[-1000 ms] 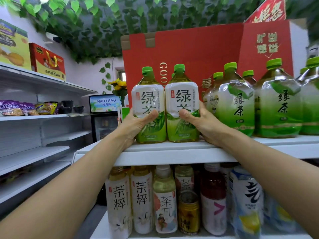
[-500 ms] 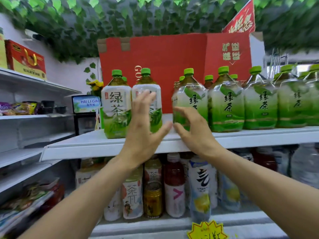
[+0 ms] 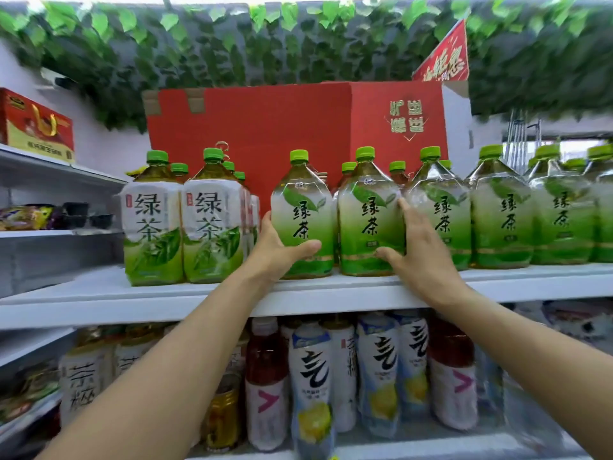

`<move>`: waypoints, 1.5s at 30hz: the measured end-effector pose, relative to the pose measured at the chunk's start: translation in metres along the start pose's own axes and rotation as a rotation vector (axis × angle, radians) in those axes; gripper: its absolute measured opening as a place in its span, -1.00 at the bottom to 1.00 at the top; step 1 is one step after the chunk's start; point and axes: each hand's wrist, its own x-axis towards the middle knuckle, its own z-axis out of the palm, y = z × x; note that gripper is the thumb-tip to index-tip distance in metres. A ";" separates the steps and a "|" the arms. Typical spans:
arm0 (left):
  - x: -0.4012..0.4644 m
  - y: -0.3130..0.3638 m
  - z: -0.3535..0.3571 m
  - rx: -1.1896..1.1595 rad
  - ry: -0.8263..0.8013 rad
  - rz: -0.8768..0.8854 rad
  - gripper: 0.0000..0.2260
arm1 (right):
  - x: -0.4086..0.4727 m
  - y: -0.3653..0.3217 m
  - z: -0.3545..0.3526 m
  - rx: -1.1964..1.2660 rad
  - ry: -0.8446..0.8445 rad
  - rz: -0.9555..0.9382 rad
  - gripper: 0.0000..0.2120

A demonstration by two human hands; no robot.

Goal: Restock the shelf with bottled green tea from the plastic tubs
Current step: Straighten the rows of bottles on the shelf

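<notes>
A shop aisle: green plastic leaves hang overhead, and a white shelf runs across in front of me with a big red box standing at its back. I take the red box as my mark. Left of it, at the shelf's front edge, stand two white-labelled tea bottles, side by side and touching. In front of the box my left hand curls round the left side of a green tea bottle, thumb across its lower label, the other fingers hidden behind it. Just beside it stands a second green tea bottle; my right hand grips its right side, thumb on the lower front and fingers reaching up along the edge between it and the next bottle. Right of the box, more green tea bottles line the shelf's front edge. Under the shelf and the box, a lower row holds mixed drinks.
</notes>
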 end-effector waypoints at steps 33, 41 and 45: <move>-0.014 0.016 0.045 0.276 0.267 0.066 0.25 | 0.002 0.081 -0.036 -0.186 0.150 -0.018 -0.19; -0.009 0.018 0.064 0.353 0.396 -0.027 0.35 | 0.010 0.105 -0.046 -0.129 0.035 -0.096 -0.17; -0.011 0.018 0.063 0.365 0.383 -0.020 0.36 | 0.014 0.101 -0.040 -0.053 -0.022 -0.096 -0.16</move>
